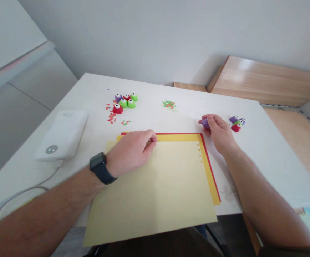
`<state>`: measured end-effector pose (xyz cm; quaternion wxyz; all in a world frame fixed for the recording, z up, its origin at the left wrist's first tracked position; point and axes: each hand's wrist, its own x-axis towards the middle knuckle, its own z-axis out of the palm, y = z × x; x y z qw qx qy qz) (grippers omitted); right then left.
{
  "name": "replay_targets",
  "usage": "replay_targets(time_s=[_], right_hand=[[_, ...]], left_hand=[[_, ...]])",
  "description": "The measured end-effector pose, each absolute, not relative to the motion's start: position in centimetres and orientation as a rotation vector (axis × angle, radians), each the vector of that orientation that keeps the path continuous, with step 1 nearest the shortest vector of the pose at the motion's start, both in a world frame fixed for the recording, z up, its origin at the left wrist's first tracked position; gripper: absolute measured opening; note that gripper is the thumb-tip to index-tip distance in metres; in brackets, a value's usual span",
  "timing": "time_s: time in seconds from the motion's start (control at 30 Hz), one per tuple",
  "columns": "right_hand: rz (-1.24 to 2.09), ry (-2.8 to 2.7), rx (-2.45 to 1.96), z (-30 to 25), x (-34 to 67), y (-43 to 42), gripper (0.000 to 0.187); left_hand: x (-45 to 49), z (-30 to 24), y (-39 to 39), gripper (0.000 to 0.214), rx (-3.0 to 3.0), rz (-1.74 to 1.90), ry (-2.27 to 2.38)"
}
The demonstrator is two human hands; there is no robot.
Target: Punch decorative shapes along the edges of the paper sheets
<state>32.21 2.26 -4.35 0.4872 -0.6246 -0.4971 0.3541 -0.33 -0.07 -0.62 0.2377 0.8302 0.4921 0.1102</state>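
Observation:
A pale yellow paper sheet [165,185] lies over a darker yellow sheet [211,182] and a red sheet [216,187], its front edge past the table's edge. Several small punched holes run along its upper right side. My left hand [133,150], wearing a dark watch, rests on the sheets, thumb and fingers pinched at the pale sheet's top edge. To the right of the sheets, my right hand [220,134] is closed round a small purple craft punch [205,123], just above or on the table; its underside is hidden.
Several coloured eye-topped punches stand at the back left [123,102] and right [237,124]. Paper bits [169,104] lie at the back middle, with more [111,117] at left. A white device [64,134] with a cable sits left. Wooden boards [267,78] stand behind.

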Motion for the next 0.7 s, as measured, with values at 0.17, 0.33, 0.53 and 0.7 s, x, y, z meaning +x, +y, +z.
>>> replay_targets(time_s=[0.17, 0.33, 0.53, 0.7], right_hand=[[0.877, -1.243, -1.543, -4.5, 32.7, 2.1, 0.043], [0.678, -1.393, -1.600, -4.9, 33.1, 2.1, 0.044], [0.432, -1.470, -1.673, -4.7, 33.8, 2.0, 0.041], [0.318, -1.580, -1.829, -4.2, 33.6, 1.5, 0.035]], left_hand=[[-0.3, -0.6, -0.1, 0.019, 2.283, 0.308, 1.339], [-0.3, -0.7, -0.2, 0.019, 2.277, 0.316, 1.338], [-0.4, -0.6, -0.2, 0.019, 2.279, 0.310, 1.331], [-0.3, -0.7, -0.2, 0.019, 2.279, 0.313, 1.331]])
